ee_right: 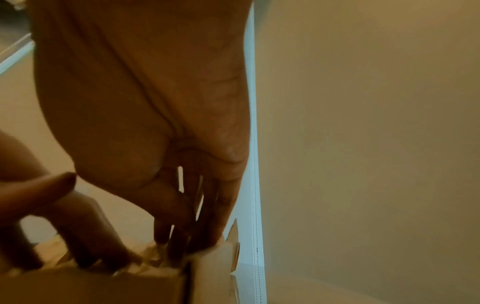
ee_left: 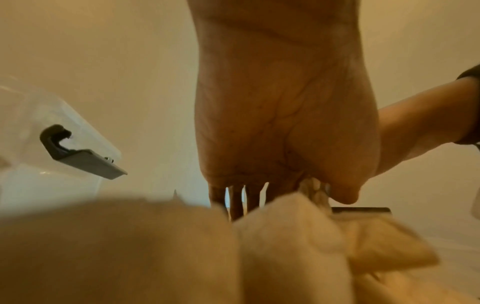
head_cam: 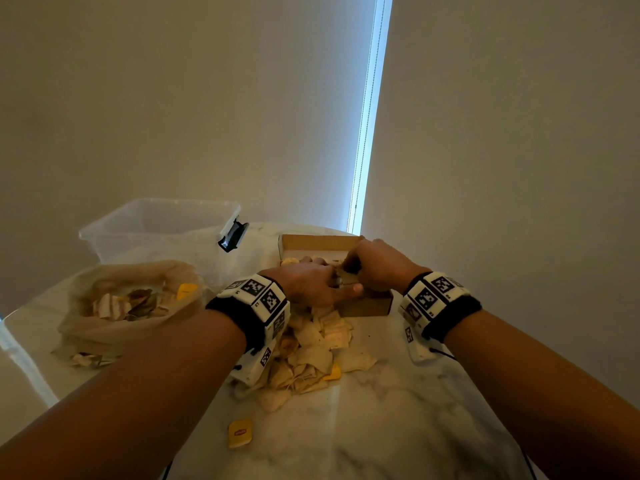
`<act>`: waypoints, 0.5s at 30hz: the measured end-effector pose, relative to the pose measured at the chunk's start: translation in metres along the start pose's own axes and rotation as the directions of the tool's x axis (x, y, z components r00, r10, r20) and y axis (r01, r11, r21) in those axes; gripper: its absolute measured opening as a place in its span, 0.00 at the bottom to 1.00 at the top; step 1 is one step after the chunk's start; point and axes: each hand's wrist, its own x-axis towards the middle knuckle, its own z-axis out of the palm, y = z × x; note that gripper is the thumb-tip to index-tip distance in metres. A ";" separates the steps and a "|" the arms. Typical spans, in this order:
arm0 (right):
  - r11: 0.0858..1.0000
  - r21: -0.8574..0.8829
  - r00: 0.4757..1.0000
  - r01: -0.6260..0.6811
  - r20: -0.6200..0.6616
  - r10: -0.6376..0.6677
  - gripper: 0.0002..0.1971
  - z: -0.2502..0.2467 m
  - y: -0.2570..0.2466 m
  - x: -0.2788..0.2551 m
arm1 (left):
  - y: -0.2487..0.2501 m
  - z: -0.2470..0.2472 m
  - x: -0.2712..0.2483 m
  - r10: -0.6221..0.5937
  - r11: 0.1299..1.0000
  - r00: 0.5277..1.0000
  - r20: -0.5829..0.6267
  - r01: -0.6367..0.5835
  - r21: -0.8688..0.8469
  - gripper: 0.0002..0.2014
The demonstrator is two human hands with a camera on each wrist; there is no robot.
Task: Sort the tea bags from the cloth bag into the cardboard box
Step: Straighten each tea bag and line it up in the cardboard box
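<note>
The cardboard box (head_cam: 367, 308) stands open on the marble table (head_cam: 398, 410), and both hands are over it. My left hand (head_cam: 311, 282) reaches into the box with straight fingers (ee_right: 88, 236) pressing on tea bags inside, thumb stretched along the front wall. My right hand (head_cam: 367, 263) points down beside it, its thumb and fingers (ee_right: 182, 236) closed on a small bunch of tea bags (head_cam: 347, 274) in the box. A loose pile of tea bags (head_cam: 311, 348) lies just before the box. The cloth bag (head_cam: 128, 303) sits open at the left with more tea bags in it.
A clear plastic tub (head_cam: 162, 230) with a dark clip (ee_left: 80, 156) stands behind the cloth bag. A single yellow tea tag (head_cam: 240, 433) lies near the table's front. A wall and a bright window strip (head_cam: 367, 133) rise behind the box.
</note>
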 end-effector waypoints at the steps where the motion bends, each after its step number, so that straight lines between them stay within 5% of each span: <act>1: 0.999 0.045 0.999 -0.009 -0.036 0.010 0.17 -0.006 0.002 0.000 | -0.001 0.001 0.001 -0.013 0.999 1.000 -0.010 0.012 -0.036 0.44; 8: 0.996 0.086 0.982 0.009 -0.188 0.008 0.23 -0.014 0.010 0.010 | -0.010 -0.010 0.014 -0.017 0.996 0.938 -0.347 0.045 0.072 0.26; 15: 0.998 0.032 0.984 0.052 -0.171 -0.046 0.14 -0.005 0.009 0.023 | -0.009 -0.022 0.032 -0.114 0.982 0.887 -0.448 0.168 0.083 0.15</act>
